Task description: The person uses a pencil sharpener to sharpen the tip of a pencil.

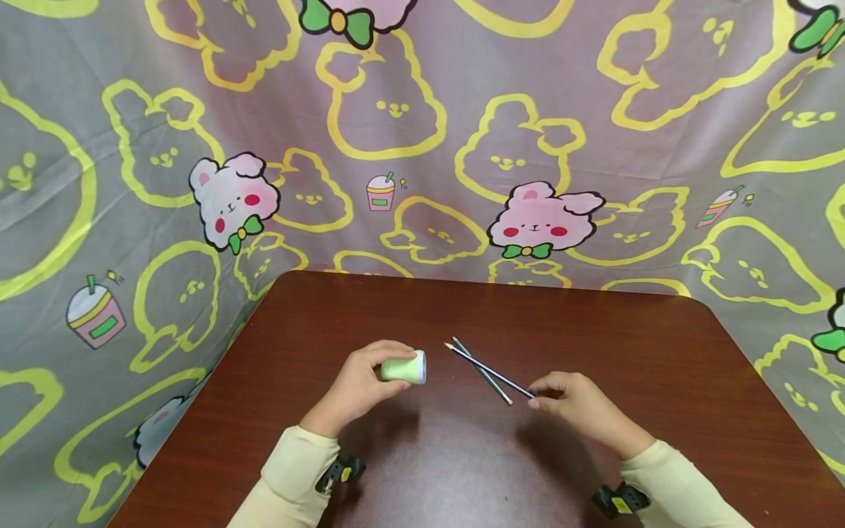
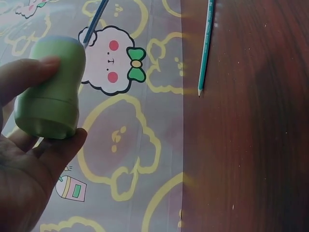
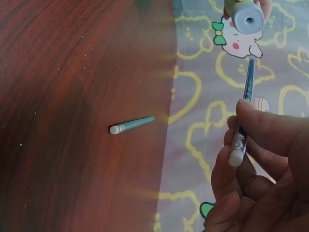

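Observation:
My left hand (image 1: 356,383) grips a light green pencil sharpener (image 1: 400,369), thumb on one side and fingers on the other, raised above the table. Its pale end has a round hole and faces right; the right wrist view shows that hole. In my right hand (image 1: 584,409) a dark blue pencil (image 3: 249,87) is pinched near its white eraser end. The pencil's sharpened tip points toward the sharpener, with a gap between them in the head view. A green pencil (image 1: 496,387) lies on the table, its white eraser end toward me.
The brown table (image 1: 462,469) has rounded far corners. Behind it and along its sides hangs a grey curtain (image 1: 422,176) with yellow animal outlines and pink rabbits. Dark wrist straps (image 1: 620,501) sit over the cream sleeves (image 1: 683,484).

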The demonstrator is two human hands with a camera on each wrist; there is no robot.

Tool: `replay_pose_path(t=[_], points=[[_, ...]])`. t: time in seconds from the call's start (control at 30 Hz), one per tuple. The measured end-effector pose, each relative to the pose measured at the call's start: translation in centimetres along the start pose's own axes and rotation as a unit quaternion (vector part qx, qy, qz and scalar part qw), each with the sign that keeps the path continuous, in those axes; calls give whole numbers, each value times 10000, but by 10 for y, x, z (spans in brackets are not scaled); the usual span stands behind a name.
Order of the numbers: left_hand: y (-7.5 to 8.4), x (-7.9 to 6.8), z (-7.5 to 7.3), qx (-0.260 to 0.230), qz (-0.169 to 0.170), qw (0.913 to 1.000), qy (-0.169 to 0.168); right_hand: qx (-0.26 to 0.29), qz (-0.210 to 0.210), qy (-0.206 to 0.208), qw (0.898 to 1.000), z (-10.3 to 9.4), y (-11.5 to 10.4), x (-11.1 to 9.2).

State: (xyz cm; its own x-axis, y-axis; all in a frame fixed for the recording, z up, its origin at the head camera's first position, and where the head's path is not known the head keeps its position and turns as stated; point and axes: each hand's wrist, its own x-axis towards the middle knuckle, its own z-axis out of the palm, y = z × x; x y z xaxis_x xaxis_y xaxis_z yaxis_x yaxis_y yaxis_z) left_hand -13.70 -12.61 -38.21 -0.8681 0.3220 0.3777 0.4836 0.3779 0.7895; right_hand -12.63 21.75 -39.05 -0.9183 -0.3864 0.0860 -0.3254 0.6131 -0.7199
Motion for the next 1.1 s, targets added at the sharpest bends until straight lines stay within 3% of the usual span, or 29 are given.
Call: replay_pose_path(t=[0.23, 1.1], points=[[-1, 0, 1, 26, -35, 9999, 145, 174, 469, 130, 9987, 4, 2, 2], [-3, -1, 4, 179, -126, 9995, 240, 330, 1191, 651, 9902, 15, 14, 8]])
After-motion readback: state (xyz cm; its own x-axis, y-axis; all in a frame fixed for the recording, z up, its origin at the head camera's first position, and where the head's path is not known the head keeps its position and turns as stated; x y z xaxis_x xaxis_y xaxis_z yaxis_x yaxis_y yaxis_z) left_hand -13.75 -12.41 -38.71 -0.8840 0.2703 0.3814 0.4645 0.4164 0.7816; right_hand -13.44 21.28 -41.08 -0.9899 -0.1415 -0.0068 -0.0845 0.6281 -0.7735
